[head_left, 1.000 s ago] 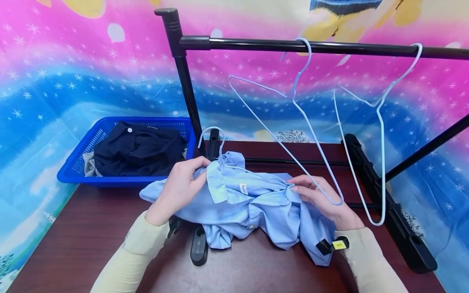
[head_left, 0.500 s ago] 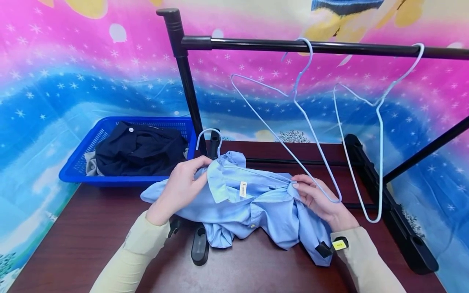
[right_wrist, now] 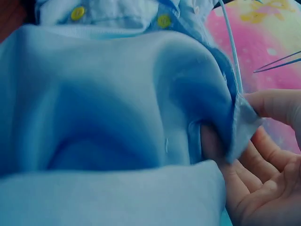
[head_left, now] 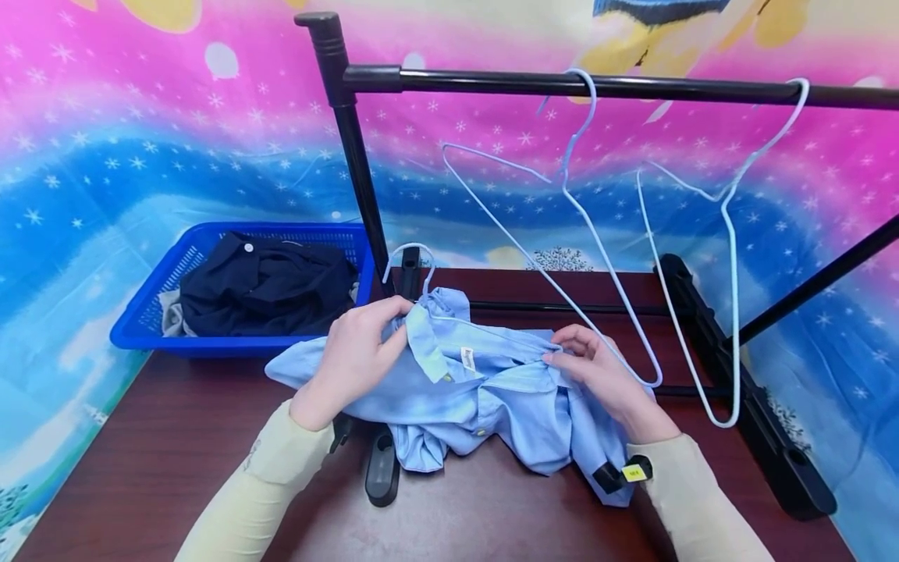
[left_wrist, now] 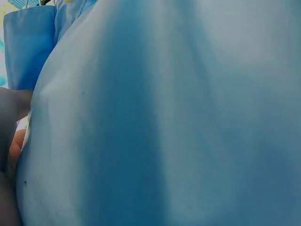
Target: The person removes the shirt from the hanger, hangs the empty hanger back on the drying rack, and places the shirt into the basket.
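A light blue shirt (head_left: 449,406) with yellow buttons lies bunched over the table in the head view. A wire hanger (head_left: 430,261) sits inside its neck, the hook sticking up past the collar. At the collar's left side my left hand (head_left: 354,355) grips the cloth between thumb and fingers. On the right, my right hand (head_left: 604,378) pinches the shirt's front edge. The right wrist view shows the thumb and fingers of this right hand (right_wrist: 268,165) holding a fold of cloth beside the hanger's wire. Shirt cloth (left_wrist: 150,117) fills most of the left wrist view.
A blue basket (head_left: 211,343) with dark navy clothing (head_left: 270,285) stands at the left. Behind the shirt rises a black clothes rack (head_left: 492,80). Two wire hangers, one nearer (head_left: 612,269) and one farther right (head_left: 733,312), hang from its bar; the nearer reaches down beside my right hand.
My left hand has shifted slightly right, and the collar flap under it has folded further over to the right. My right hand has moved a little left, still pinching the cloth.
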Demonstrator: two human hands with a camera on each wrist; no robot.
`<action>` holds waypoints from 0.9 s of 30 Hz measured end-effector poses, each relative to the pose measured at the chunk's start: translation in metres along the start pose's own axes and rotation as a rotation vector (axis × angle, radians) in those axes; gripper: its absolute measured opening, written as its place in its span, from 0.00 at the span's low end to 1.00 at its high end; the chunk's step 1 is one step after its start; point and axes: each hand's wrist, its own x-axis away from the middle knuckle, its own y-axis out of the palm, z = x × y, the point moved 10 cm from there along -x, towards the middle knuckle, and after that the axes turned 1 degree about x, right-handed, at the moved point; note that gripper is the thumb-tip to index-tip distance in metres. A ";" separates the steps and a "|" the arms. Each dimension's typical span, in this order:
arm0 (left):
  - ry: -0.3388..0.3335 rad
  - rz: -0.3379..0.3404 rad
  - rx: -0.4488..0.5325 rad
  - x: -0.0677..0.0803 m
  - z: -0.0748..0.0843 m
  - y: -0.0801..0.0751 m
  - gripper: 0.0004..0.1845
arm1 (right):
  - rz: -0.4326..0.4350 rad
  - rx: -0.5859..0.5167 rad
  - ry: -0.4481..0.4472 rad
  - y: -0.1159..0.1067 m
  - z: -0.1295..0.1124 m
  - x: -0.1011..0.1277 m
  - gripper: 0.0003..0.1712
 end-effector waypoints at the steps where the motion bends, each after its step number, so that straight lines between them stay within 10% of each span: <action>1: -0.001 0.013 0.003 0.000 0.000 -0.002 0.07 | 0.011 0.026 -0.002 -0.002 -0.001 0.000 0.11; 12: 0.004 0.063 0.016 -0.002 -0.004 -0.013 0.07 | -0.069 0.008 0.052 -0.009 0.009 0.004 0.19; 22: -0.024 0.097 0.128 -0.003 -0.010 -0.014 0.07 | -0.429 -0.362 -0.031 0.014 0.023 0.007 0.25; 27: -0.028 0.128 0.241 -0.005 -0.012 -0.020 0.07 | -0.539 -0.355 -0.025 0.030 0.024 0.010 0.23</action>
